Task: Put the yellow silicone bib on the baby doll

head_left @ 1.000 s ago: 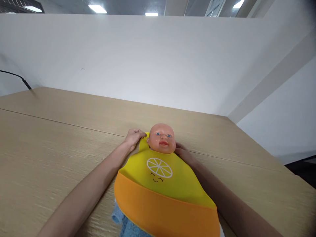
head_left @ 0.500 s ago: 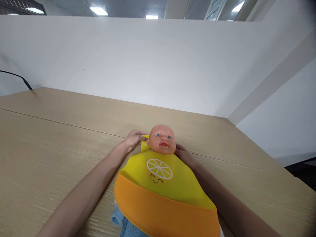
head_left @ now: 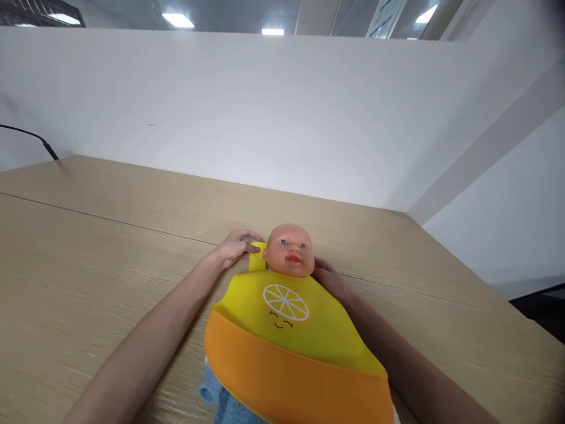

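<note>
Fastening bib (head_left: 286, 318) on doll (head_left: 289, 250): L hand (head_left: 233, 247) pinches strap (head_left: 257, 257) at 9 o'clock; R hand (head_left: 329, 280) half hidden at 3, grip unclear; next, join strap ends behind neck

wooden table (head_left: 110, 235), white wall (head_left: 247, 106), ceiling lights (head_left: 178, 20)

Looks forward and down from head height, close over the pale wood-grain table (head_left: 88, 247), with the yellow-and-orange silicone bib (head_left: 291, 330) near at 6 o'clock and the white partition wall (head_left: 265, 112) at 12 o'clock.
</note>
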Motion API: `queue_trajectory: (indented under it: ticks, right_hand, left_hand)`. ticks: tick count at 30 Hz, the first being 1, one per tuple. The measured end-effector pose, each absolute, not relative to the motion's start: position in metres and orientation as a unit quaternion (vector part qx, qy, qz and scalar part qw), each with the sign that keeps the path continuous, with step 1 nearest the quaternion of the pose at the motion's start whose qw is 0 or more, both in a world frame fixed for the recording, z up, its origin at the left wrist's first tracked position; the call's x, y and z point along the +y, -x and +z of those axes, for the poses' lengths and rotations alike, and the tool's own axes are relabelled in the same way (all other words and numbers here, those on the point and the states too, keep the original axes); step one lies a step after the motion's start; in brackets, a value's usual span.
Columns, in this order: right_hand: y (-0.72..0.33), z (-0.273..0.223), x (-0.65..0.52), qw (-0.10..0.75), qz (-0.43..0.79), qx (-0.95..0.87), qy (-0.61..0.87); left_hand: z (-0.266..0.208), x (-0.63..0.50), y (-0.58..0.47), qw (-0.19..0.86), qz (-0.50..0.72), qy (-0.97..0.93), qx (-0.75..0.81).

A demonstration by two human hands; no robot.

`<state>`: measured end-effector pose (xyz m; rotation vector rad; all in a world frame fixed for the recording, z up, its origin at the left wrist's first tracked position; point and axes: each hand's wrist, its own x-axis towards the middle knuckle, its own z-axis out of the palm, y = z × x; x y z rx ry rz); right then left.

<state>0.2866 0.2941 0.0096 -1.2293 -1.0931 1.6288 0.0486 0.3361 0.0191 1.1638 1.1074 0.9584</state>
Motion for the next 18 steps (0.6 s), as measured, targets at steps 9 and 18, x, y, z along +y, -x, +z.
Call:
queue_trajectory:
  ticks: [9, 18]
  right_hand:
    - [-0.288, 0.005, 0.298, 0.39, 0.623, -0.463, 0.496]
    - [-0.286, 0.007, 0.296, 0.405, 0.624, -0.444, 0.5]
  left_hand:
    - [0.027, 0.326, -0.053, 0.546, 0.375, -0.547, 0.512]
    - [0.024, 0.329, -0.046, 0.527, 0.334, -0.6, 0.501]
